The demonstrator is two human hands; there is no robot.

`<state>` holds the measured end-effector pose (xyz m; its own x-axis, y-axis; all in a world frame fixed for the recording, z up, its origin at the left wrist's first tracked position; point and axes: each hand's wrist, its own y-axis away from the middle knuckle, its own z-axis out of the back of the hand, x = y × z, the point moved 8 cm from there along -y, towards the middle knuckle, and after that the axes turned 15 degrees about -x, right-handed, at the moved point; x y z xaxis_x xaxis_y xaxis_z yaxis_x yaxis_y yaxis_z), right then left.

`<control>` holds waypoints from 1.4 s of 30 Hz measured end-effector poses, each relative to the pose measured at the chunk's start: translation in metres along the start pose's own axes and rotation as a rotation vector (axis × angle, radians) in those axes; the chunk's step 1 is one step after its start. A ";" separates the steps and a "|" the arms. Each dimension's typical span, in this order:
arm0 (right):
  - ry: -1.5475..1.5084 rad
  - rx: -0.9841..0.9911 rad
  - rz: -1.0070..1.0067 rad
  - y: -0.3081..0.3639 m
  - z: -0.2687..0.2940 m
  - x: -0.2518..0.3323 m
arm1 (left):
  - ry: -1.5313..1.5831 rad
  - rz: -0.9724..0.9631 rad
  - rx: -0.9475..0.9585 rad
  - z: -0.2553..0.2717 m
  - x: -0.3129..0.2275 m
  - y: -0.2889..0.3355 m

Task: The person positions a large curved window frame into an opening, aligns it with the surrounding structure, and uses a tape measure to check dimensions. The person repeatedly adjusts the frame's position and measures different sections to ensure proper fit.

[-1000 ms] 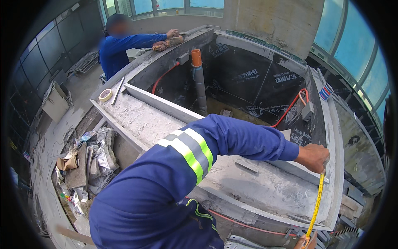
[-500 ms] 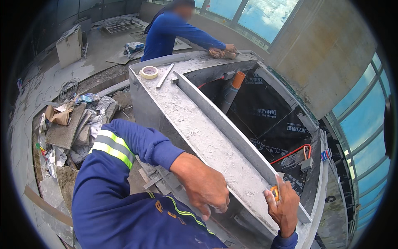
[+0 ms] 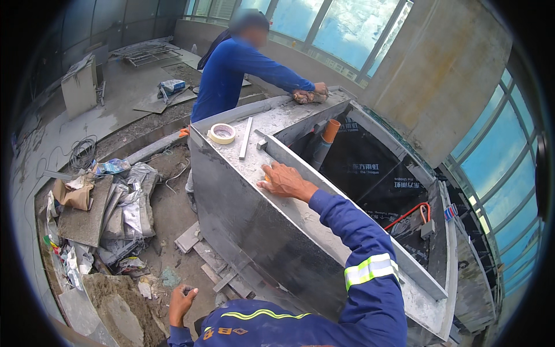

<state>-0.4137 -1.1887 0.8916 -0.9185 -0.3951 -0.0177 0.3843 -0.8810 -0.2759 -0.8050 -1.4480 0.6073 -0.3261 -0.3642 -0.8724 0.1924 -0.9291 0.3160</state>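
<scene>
My right hand (image 3: 284,181) reaches over the dusty grey ledge (image 3: 254,165) of a box-like stone structure. Its fingers are closed on a tape measure; only a yellow-orange bit shows at the fingertips, and the rest is hidden. Just beyond lie a short metal strip (image 3: 245,139) and a roll of masking tape (image 3: 221,133). A long upright grey slab edge (image 3: 352,214) runs along the ledge beside my right forearm. Low on the left, my left hand (image 3: 181,304) hangs away from the structure with curled fingers; what they hold, if anything, is hidden.
A person in blue (image 3: 231,75) leans over the far corner, hands on the ledge. The hollow holds black sheeting (image 3: 364,156), an orange-topped pipe (image 3: 329,134) and a red hose (image 3: 407,215). Rubble and broken boards (image 3: 87,214) lie on the left; wooden offcuts (image 3: 211,254) lie below the structure.
My right hand has moved from the near end of the ledge to farther along it, close to the metal strip. My left hand has swung off the ledge's side, down and left.
</scene>
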 end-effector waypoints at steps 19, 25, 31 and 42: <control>0.162 -0.235 -0.450 0.260 0.186 0.000 | 0.326 -1.235 0.315 -0.055 -0.366 -0.005; 0.349 -0.415 -1.057 0.441 0.208 0.008 | 0.480 -1.541 0.390 -0.128 -0.450 0.037; 0.313 -0.499 -1.388 0.536 0.169 -0.005 | 0.387 -1.466 0.292 -0.203 -0.464 0.039; 0.331 -0.471 -1.464 0.540 0.159 -0.007 | 0.064 -1.342 0.333 -0.233 -0.446 0.026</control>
<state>-0.1851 -1.7027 0.8955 -0.4557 0.8230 0.3391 -0.8269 -0.2504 -0.5035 -0.4393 -1.2943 0.9173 -0.0399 0.8071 -0.5890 -0.4624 -0.5375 -0.7052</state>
